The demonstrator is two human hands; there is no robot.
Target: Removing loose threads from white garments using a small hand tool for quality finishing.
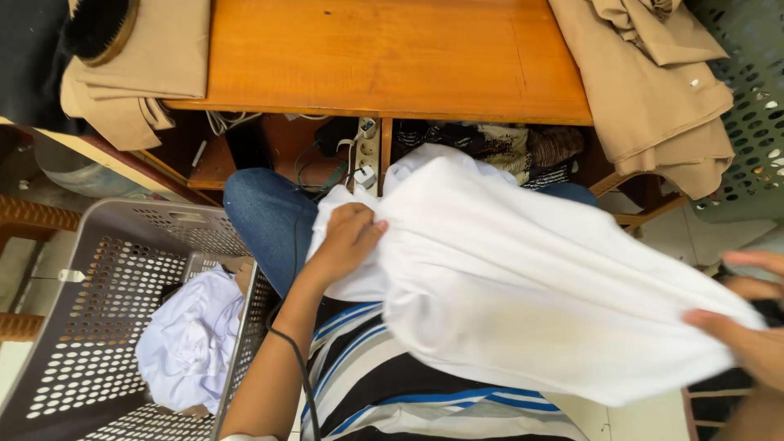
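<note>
A large white garment is stretched across my lap, in front of a wooden table. My left hand grips its left edge in a bunch above my jeans-covered knee. At the right edge of the view my right hand holds the garment's other end, fingers partly cut off by the frame. The cloth hangs slack between both hands and hides most of my right leg.
A grey perforated laundry basket at my left holds a crumpled white cloth. Folded tan garments lie on the table's left, more tan cloth on its right. A green perforated basket stands far right. Cables and a power strip hang under the table.
</note>
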